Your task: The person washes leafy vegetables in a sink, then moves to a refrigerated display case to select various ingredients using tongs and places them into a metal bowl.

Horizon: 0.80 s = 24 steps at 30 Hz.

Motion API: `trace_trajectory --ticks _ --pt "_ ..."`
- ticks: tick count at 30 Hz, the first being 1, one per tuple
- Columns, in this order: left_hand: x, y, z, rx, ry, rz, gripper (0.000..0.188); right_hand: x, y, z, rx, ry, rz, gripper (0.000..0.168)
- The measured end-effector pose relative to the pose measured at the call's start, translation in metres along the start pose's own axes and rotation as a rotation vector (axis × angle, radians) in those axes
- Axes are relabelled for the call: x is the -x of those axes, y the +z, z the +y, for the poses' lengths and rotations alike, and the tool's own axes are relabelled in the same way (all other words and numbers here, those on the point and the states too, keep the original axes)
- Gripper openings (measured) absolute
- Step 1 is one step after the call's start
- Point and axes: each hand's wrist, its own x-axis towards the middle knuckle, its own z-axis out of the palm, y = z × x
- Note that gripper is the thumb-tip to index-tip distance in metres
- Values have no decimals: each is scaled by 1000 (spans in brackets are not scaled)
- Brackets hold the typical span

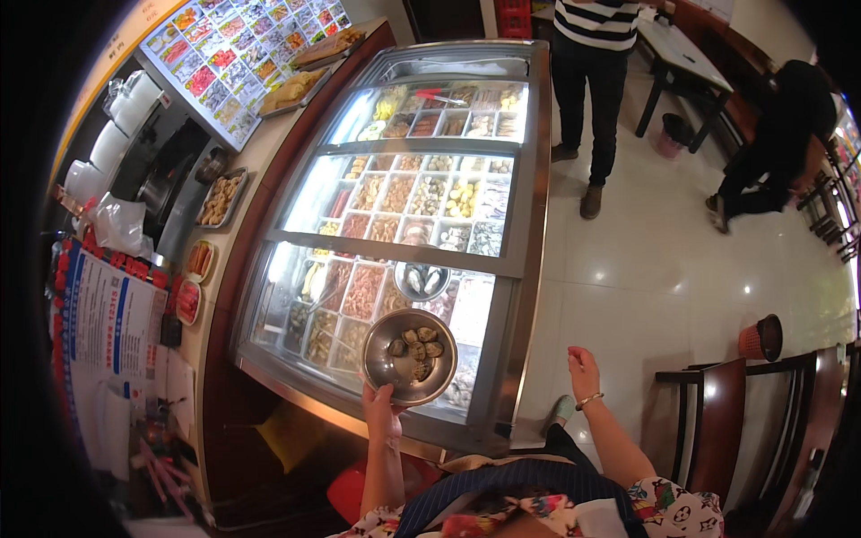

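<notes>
My left hand (382, 401) grips the near rim of a stainless steel bowl (378, 356), which holds several shellfish that look like clams (417, 350). The bowl is above the near end of a glass-topped food display case (514, 336). Under the glass lie trays of sliced meat (364, 290) and other foods. A smaller metal bowl with shells (422, 280) is in the case just beyond the held bowl. My right hand (584, 371), with a bracelet at the wrist, is held out over the floor to the right of the case, fingers apart and holding nothing.
A counter with a tray of fried food (222, 200) and small dishes runs along the left. One person in a striped top (595, 74) stands beyond the case; another in black (773, 134) is at the right. Wooden chairs (720, 424) and a waste basket (760, 337) are near right.
</notes>
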Motion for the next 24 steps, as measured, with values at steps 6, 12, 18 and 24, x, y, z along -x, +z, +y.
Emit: trace_trajectory --ticks 6,12,18,24 --pt "45 82 -42 113 -46 15 45 2 -121 78 243 107 -61 22" --pt "55 180 -52 152 -48 -71 35 -9 -202 155 334 142 6 19" --pt "22 269 -51 134 -38 -167 35 -105 -181 175 230 81 -60 21" --pt "-54 356 -54 116 -80 -197 35 -209 -188 138 371 138 -296 26"
